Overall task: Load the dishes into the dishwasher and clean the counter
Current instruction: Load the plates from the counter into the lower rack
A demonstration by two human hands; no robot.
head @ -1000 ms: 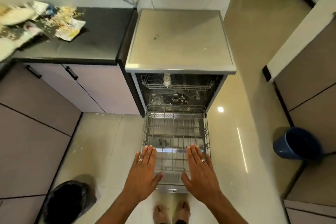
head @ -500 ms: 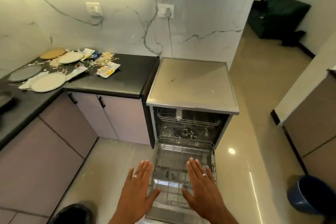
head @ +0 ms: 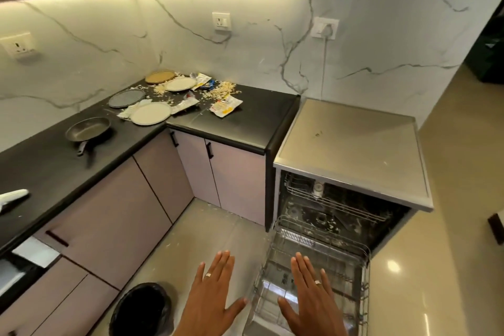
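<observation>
Hovering flat and spread over the pulled-out lower rack [head: 313,275]: left hand [head: 211,300] and right hand [head: 311,297], fingers straight, released, grasping nothing, a ring on each. Open dishwasher [head: 351,150] just beyond, rack bare of dishes. Up and far to the left, at the inner corner of the counter [head: 245,123]: four plates [head: 150,113] lying flat among spilled flakes [head: 221,90] and torn wrappers [head: 225,107], well apart from both hands; left hand likely the nearer. Frying pan [head: 88,129] along the counter's left run, handle pointing toward its front edge. Black-lined bin [head: 141,311] on the floor beside the left hand. Wrapper print too blurred to read; no brand legible anywhere
</observation>
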